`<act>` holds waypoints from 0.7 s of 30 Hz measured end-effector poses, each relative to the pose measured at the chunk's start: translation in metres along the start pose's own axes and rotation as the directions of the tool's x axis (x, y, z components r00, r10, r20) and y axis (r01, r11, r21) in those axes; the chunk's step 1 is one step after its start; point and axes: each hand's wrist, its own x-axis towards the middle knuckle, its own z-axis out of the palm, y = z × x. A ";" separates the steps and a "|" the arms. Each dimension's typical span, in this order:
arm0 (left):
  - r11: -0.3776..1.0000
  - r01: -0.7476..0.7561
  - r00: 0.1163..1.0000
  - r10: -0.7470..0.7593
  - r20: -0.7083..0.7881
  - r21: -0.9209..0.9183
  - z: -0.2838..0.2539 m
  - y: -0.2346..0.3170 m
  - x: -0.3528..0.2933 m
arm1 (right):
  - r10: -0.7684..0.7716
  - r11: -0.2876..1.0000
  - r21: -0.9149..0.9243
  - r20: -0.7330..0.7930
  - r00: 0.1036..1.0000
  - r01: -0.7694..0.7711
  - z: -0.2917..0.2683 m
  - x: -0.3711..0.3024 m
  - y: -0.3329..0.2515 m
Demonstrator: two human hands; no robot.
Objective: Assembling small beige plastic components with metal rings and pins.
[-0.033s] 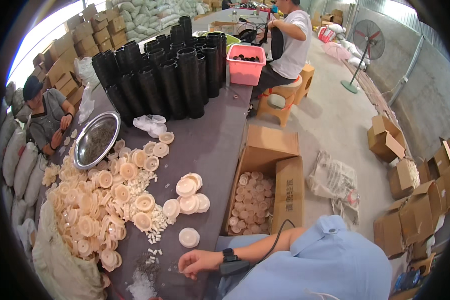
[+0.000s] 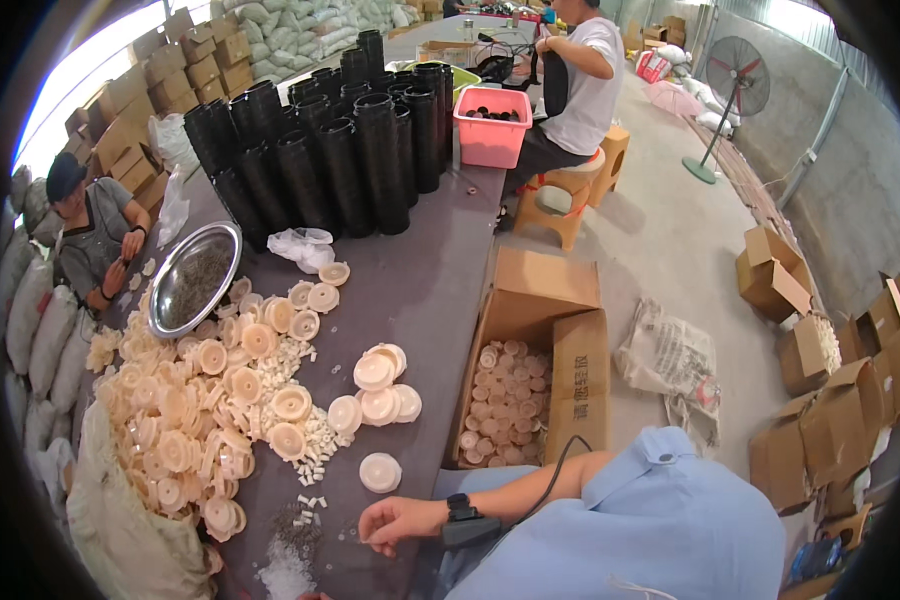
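My right hand rests at the table's near edge, its fingers curled together in a pinch. Whatever they hold is too small to make out; tiny clear rings lie by the fingertips. Just a sliver of my left hand shows at the lower edge, its fingers hidden. Between the hands and the heap are a small pile of clear plastic pieces, dark springs and short white plastic tubes. One round cream plastic cap lies beyond my right hand, with a cluster of similar caps farther off.
A big heap of cream plastic parts covers the table's left, with a metal bowl behind. Black ribbed tubes stand beyond, near a pink basket. An open carton of caps stands right of the table. Two co-workers sit farther off.
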 end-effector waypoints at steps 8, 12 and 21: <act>0.998 0.019 0.999 -0.017 0.040 -0.066 -0.003 -0.005 -0.004 | 0.002 1.000 0.005 0.047 0.999 -0.003 -0.013 0.006 0.012; 0.997 0.033 0.996 -0.027 0.085 -0.063 -0.004 -0.003 -0.005 | 0.017 0.999 -0.046 0.070 0.997 -0.013 -0.011 0.007 0.012; 0.995 0.002 0.996 0.007 0.089 -0.096 0.001 -0.003 -0.003 | 0.019 1.000 0.003 0.062 0.998 -0.019 -0.017 0.007 0.011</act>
